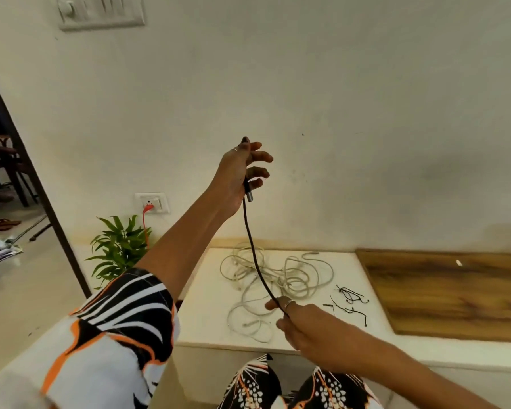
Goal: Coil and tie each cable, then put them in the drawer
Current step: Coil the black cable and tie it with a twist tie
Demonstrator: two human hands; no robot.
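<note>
A green potted plant stands on the floor by the wall. Above it is a wall socket with an orange plug and cord hanging down. A switch panel sits high on the wall. A wooden board lies on the white counter. Through the doorway at left, dark chair legs show.

The switch plate is blurred and cut off by the top edge. The black cable vanishes inside the right hand, so its far end is hidden. The left arm covers part of the plant. The black ties are too small to count. The wood panel runs off the right edge. The room past the doorway is cut off at left.
</note>
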